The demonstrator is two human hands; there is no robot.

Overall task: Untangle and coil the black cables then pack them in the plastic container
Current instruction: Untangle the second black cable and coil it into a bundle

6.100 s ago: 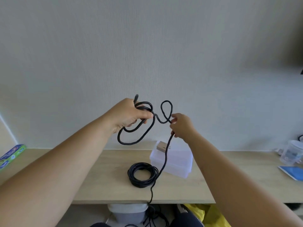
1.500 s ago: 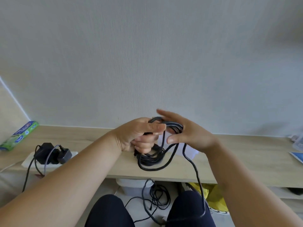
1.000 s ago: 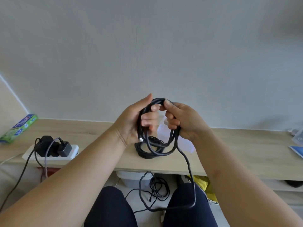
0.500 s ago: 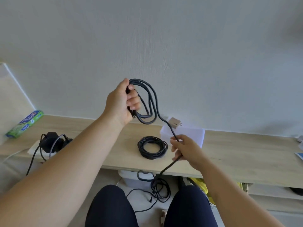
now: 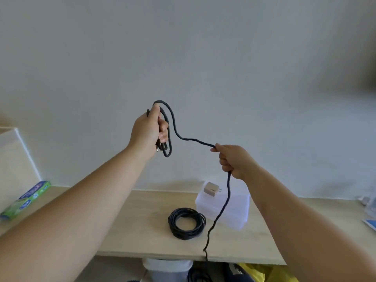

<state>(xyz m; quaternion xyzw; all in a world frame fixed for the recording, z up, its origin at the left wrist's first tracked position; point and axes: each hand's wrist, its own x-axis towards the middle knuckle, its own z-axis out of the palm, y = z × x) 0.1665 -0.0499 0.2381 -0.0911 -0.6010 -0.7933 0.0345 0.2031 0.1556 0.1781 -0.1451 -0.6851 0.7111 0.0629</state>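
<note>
One view only: wide-angle camera worn on the head. It is positioned in front of the wooden desk (image 5: 146, 216), higher than its top, near its front edge, and is faced forward and slightly down. The wall (image 5: 203, 47) behind the desk is given most of the frame. The left hand (image 5: 146, 133) and right hand (image 5: 234, 159) are caught above the desk, close to the lens.

Two black cables (image 5: 191, 139) (image 5: 186, 223), one container (image 5: 238, 210), one adapter (image 5: 210, 190)
</note>
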